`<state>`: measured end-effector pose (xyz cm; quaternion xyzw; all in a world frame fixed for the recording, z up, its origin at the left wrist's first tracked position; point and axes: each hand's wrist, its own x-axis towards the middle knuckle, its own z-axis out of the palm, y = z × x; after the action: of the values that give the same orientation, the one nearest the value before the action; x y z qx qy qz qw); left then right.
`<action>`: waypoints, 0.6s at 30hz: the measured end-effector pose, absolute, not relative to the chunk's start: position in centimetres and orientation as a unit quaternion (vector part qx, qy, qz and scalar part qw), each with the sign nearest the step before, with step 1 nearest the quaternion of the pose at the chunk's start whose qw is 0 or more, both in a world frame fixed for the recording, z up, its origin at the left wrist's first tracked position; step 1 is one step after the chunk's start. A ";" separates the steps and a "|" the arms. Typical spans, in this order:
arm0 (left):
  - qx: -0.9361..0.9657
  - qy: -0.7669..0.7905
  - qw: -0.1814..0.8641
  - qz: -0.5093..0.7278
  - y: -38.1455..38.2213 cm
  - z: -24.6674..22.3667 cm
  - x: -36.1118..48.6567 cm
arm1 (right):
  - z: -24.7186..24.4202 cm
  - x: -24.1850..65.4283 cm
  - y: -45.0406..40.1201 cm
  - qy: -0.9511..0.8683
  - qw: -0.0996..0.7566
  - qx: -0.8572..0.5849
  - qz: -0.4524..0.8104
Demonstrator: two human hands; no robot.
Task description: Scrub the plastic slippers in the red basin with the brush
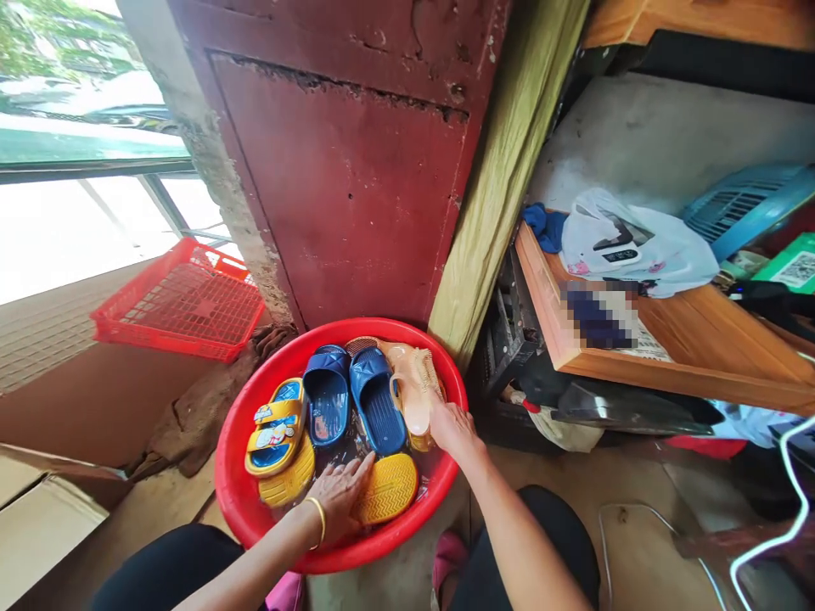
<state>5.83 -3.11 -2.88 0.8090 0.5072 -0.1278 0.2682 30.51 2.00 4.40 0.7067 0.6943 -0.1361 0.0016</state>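
Observation:
A red basin (pixel 233 475) on the floor holds water and several slippers. My left hand (pixel 337 492), with a gold bangle on the wrist, lies with fingers stretched out at the near side. It touches the edge of an upturned slipper with a yellow sole (pixel 388 488). At the basin's right side my right hand (pixel 455 428) is closed on a beige sandal (pixel 413 382); its fingertips are partly hidden. Two blue slippers (pixel 328 399) sit in the middle, toes pointing away. To their left a yellow-and-blue cartoon slipper (pixel 277 428) leans over another yellow slipper (pixel 289 479).
A dark red door (pixel 344 195) stands behind the basin. A red plastic crate (pixel 184 297) rests beside cardboard (pixel 51 518) at left. On the right, a wooden tray (pixel 700 339) holds a white plastic bag (pixel 630 238). A white cable (pixel 789 475) hangs near the right edge.

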 end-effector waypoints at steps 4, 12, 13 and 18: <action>0.832 0.489 0.248 -0.086 -2.6 -2.7 5.5 | 3.6 29.6 2.5 0.683 0.036 0.718 -0.128; 0.849 0.444 0.285 0.008 -2.1 -0.2 1.0 | 2.9 29.1 1.5 0.731 -0.028 0.676 -0.087; 0.849 0.443 0.287 0.025 -2.2 0.0 0.6 | 2.6 28.8 1.1 0.747 -0.017 0.658 -0.094; 0.823 0.437 0.349 0.099 -2.6 0.6 -0.8 | 1.9 27.7 0.6 0.736 0.053 0.664 -0.117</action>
<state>-0.82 -2.58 0.55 0.8229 0.4374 0.0993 0.3488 27.66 0.63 1.90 0.6643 0.7363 -0.1170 0.0532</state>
